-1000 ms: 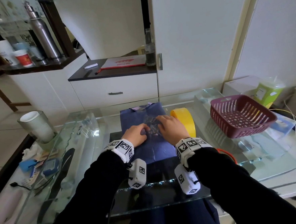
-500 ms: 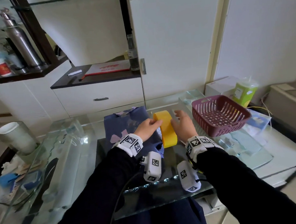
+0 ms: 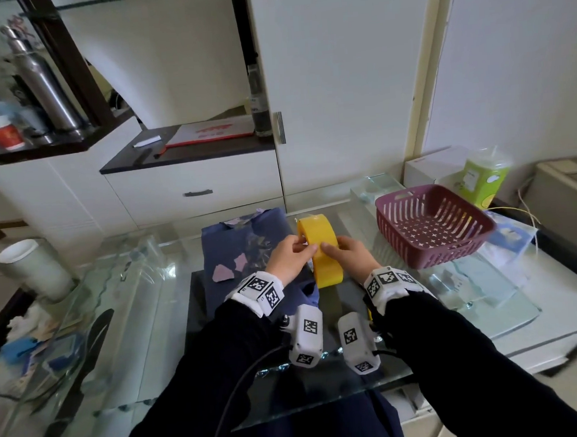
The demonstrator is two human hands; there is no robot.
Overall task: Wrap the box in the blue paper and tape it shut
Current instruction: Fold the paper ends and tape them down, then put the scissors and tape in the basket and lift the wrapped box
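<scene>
**On the clear glass table (image 3: 142, 296), two hands work at a wide yellow tape roll (image 3: 328, 273)**

Both arms come in from the near edge in black sleeves, and each wrist wears a white band with black-and-white square markers (image 3: 261, 290). The left hand (image 3: 288, 259) reaches in from the left with its fingers curled. Thumb and fingertips pinch at the outer face of the yellow tape roll, up near its top. The right hand (image 3: 348, 258) sits opposite, thumb pressed on the same yellow face and the other fingers wrapped round the roll's right side. So both hands are gripping the roll, which stands on edge between them.

The dark blue paper (image 3: 245, 252) lies flat just left of the roll, with the left wrist over its near right corner. I can't tell if paper and roll actually touch. The box is hidden under the paper, so none of it shows. A few pale pink patches show on top of the paper.

Other stuff:
- a maroon slotted plastic basket (image 3: 453, 251) to the right, apart from the right hand
- a green drink carton (image 3: 481, 181) behind the basket
- a white cup in a clear glass holder (image 3: 27, 267) far left
- a steel flask (image 3: 45, 81) on the dark shelf at back left
</scene>
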